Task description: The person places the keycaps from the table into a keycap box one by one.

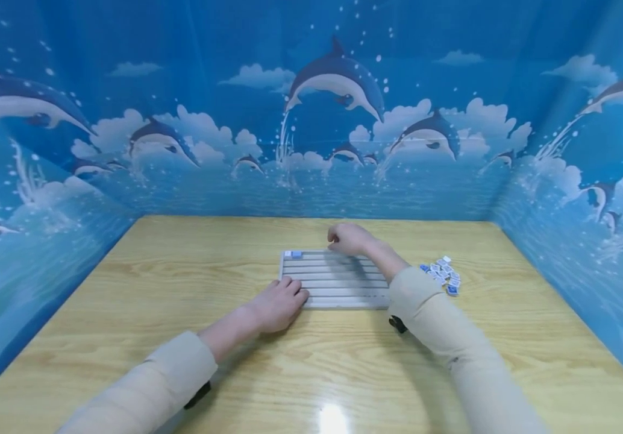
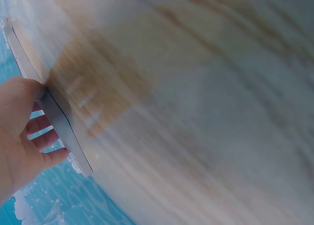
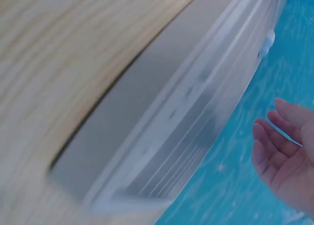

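Observation:
My left hand (image 1: 280, 304) holds the near left corner of a grey ribbed tray (image 1: 338, 292) that lies flat on the table. In the left wrist view the thumb of that hand (image 2: 22, 131) sits against the tray's front side (image 2: 61, 122), with the fingers over its top. A white tile (image 1: 288, 254) and a blue tile (image 1: 297, 255) stand side by side in the top row at the far left. Above the tray's far edge hovers my right hand (image 1: 350, 239); the right wrist view shows its fingers (image 3: 267, 154) loosely bent with nothing in them.
A loose pile of small blue and white tiles (image 1: 441, 274) lies on the table right of the tray, beside the right sleeve (image 1: 425, 295). The wood-grain table (image 1: 208, 253) is bordered at the back and sides by a blue dolphin-print curtain (image 1: 311, 187).

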Tool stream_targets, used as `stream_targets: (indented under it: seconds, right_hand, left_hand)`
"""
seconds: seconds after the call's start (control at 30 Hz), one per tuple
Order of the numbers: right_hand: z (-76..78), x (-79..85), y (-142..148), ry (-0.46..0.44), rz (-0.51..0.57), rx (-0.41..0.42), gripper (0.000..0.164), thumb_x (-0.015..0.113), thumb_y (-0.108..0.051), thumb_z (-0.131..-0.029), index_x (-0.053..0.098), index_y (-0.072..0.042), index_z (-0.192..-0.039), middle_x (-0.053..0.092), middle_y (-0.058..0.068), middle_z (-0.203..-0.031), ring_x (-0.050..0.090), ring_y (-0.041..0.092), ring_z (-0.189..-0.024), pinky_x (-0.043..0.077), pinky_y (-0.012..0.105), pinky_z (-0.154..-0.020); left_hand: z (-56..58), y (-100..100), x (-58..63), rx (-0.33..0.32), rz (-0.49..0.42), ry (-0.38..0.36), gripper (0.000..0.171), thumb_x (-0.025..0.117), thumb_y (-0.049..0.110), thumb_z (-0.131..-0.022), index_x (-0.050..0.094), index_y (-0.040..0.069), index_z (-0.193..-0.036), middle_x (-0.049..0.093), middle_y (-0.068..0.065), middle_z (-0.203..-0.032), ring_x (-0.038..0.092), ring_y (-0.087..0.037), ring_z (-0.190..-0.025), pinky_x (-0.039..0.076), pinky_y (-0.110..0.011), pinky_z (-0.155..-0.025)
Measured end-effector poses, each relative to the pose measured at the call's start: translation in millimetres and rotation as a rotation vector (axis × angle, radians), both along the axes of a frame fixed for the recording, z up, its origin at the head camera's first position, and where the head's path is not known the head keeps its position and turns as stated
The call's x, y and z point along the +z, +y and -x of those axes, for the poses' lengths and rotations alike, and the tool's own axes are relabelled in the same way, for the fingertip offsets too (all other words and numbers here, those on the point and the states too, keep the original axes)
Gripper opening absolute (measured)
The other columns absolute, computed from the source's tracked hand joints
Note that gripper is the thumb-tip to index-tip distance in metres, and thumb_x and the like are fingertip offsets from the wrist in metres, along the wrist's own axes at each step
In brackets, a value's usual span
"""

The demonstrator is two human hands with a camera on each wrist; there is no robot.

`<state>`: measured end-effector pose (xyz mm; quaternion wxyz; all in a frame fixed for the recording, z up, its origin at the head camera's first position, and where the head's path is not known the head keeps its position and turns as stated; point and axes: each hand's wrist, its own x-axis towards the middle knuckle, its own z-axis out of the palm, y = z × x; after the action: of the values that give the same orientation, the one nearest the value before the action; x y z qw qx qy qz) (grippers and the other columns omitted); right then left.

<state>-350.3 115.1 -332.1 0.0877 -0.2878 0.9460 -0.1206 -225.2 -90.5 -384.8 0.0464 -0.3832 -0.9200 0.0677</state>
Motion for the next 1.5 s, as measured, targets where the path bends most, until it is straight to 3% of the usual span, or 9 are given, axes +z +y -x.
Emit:
stream_targets:
  seconds: [0.27,0.43,0.53,0.57,0.8,1.1,1.23,1.5]
  right_hand:
    - [-3.9,-0.2,55.4,-0.032,0.086,-0.080,0.028,0.054,-0.016,-0.094,0.059,0.002,-0.114,0.062,0.013,-0.104,0.057,0.027,-0.098,0.047,0.040,-0.083]
    - [-0.3,-3.6,93.5,0.010,0.154,-0.077,0.026,0.057,-0.020,-0.092,0.062,0.002,-0.103,0.063,0.014,-0.096,0.059,0.027,-0.090,0.048,0.040,-0.078]
    - [-2.1,-3.4,111.1,0.022,0.171,-0.116,0.024,0.057,-0.018,-0.091,0.062,0.004,-0.102,0.063,0.015,-0.094,0.059,0.029,-0.089,0.047,0.042,-0.079]
    - [-8.6,2.0,112.5,0.015,0.160,-0.154,0.023,0.055,-0.013,-0.091,0.061,0.006,-0.102,0.063,0.018,-0.096,0.059,0.031,-0.091,0.046,0.045,-0.081]
    - [-11.2,-1.9,147.3,0.048,0.155,-0.253,0.023,0.054,-0.007,-0.091,0.058,0.011,-0.104,0.061,0.023,-0.098,0.056,0.036,-0.094,0.045,0.048,-0.083]
    - [-15.9,-11.2,181.2,0.028,0.052,-0.432,0.022,0.050,-0.011,-0.091,0.059,0.006,-0.102,0.060,0.020,-0.097,0.056,0.031,-0.084,0.046,0.045,-0.073]
    - [-18.4,-12.2,187.9,-0.003,0.009,-0.481,0.021,0.052,-0.011,-0.089,0.059,0.005,-0.101,0.060,0.018,-0.095,0.055,0.029,-0.080,0.046,0.043,-0.071]
    - [-19.4,-17.2,197.2,-0.058,-0.038,-0.521,0.025,0.054,-0.014,-0.089,0.057,0.006,-0.106,0.058,0.023,-0.105,0.054,0.036,-0.091,0.043,0.051,-0.080]
  left_hand:
    - [0.4,0.1,-0.4,-0.017,-0.009,0.006,0.027,0.046,0.019,-0.096,0.054,0.007,-0.118,0.051,-0.009,-0.106,0.046,-0.027,-0.101,0.044,-0.041,-0.083]
    - [0.1,-1.5,-0.3,-0.019,-0.017,0.003,0.027,0.047,0.019,-0.096,0.054,0.006,-0.118,0.051,-0.009,-0.106,0.046,-0.027,-0.101,0.044,-0.041,-0.082]
    - [-0.5,-2.6,0.2,-0.016,-0.017,0.003,0.027,0.047,0.019,-0.096,0.055,0.006,-0.118,0.051,-0.009,-0.106,0.046,-0.027,-0.101,0.044,-0.041,-0.082]
    - [-0.7,-2.9,0.3,-0.016,-0.019,0.004,0.027,0.047,0.019,-0.095,0.055,0.006,-0.117,0.051,-0.009,-0.105,0.046,-0.027,-0.100,0.044,-0.041,-0.082]
    - [-2.0,-4.5,-0.4,-0.003,-0.015,0.009,0.028,0.047,0.021,-0.096,0.055,0.007,-0.119,0.051,-0.009,-0.105,0.047,-0.027,-0.100,0.044,-0.041,-0.082]
    - [-3.2,-6.5,-5.5,-0.010,-0.047,0.010,0.024,0.047,0.019,-0.095,0.055,0.006,-0.114,0.051,-0.009,-0.104,0.047,-0.026,-0.098,0.045,-0.041,-0.081]
    - [-3.7,-7.5,-7.8,-0.024,-0.063,0.022,0.022,0.048,0.018,-0.095,0.055,0.006,-0.111,0.051,-0.009,-0.102,0.047,-0.026,-0.096,0.045,-0.041,-0.080]
    - [-4.7,-6.4,-6.6,-0.024,-0.057,0.003,0.023,0.049,0.019,-0.094,0.055,0.007,-0.113,0.051,-0.008,-0.101,0.047,-0.026,-0.096,0.045,-0.041,-0.080]
